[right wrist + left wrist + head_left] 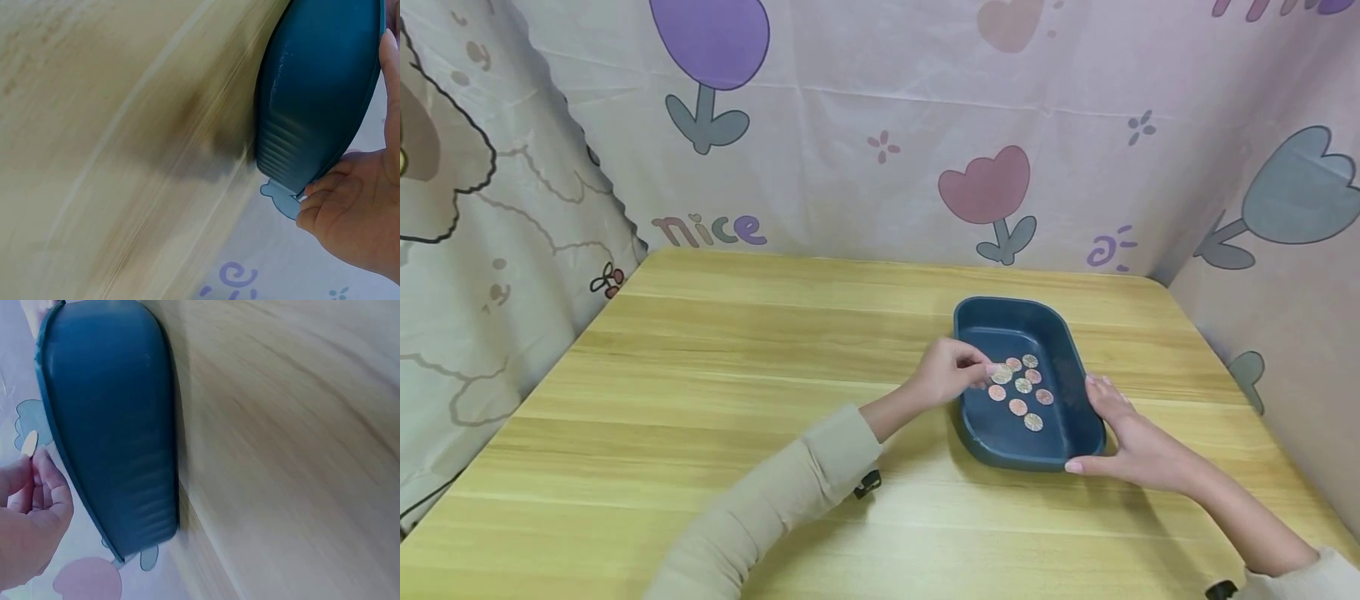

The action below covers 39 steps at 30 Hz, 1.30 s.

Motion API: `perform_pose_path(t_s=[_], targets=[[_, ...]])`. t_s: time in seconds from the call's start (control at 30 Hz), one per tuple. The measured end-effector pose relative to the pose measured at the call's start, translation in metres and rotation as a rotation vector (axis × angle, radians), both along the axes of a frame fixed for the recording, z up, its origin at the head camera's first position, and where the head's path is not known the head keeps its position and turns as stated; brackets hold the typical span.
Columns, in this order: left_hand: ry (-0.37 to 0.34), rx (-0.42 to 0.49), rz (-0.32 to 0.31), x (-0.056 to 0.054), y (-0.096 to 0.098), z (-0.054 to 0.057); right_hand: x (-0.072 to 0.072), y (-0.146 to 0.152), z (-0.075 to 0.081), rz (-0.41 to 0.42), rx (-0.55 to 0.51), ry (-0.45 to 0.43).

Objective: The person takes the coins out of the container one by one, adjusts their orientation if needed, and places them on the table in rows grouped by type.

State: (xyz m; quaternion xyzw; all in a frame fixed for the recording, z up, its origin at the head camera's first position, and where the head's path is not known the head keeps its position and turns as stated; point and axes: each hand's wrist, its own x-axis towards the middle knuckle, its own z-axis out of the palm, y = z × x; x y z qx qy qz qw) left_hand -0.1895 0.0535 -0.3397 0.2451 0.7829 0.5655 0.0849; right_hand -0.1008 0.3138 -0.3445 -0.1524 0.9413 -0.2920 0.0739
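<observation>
So we've got the left hand (953,372) pinching a coin (1002,375) between thumb and fingertips, held out at about 3 o'clock from the knuckles. From the head camera we see it over the left part of the blue tray (981,429), with the hand coming in across the wall at roughly 9 o'clock. The left wrist camera gives us that coin nearly edge-on, poking up past the fingertips and beyond the tray's rim, so we'd call it well gripped and off the tray floor.

We count eight loose coins (1023,386) lying flat on the floor of the tray, some coppery, some yellowish. Measured from the pinched one, the closest sit at around 2, 4 and 6 o'clock, and the farthest is down at 5 o'clock.

Then there's the right hand (1138,442), gripping the tray's near right corner: thumb against the rim at 5 o'clock, fingers along the outside of the wall at about 3. We see no coin on that side of the grip; they're all inside, toward 10 o'clock from its palm.

The tray rests on the wooden table (700,375), right of the middle. Behind, at 12 o'clock, hangs a pale cloth (850,192) printed with tulips and "nice".
</observation>
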Motion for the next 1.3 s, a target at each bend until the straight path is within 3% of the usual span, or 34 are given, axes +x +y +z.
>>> perform_pose_path(t_s=[0.23,0.4,0.53,0.67,0.9,1.3], targets=[[-0.058,0.04,0.109,-0.008,-0.022,0.0,0.001,0.001,0.002,0.0,-0.004,0.0],[-0.059,0.022,0.19,-0.018,-0.04,-0.005,0.001,0.002,0.004,-0.004,-0.004,-0.005],[-0.093,-0.067,0.253,-0.028,-0.051,-0.011,0.0,0.001,0.004,-0.004,-0.001,-0.001],[-0.147,-0.197,0.278,-0.035,-0.059,-0.02,0.0,0.001,0.004,-0.004,-0.006,-0.003],[-0.195,-0.354,0.327,-0.047,-0.057,-0.036,0.0,0.0,0.003,-0.007,-0.003,-0.008],[-0.231,-0.614,0.396,-0.059,-0.038,-0.034,0.0,0.0,0.002,-0.003,0.0,-0.007]])
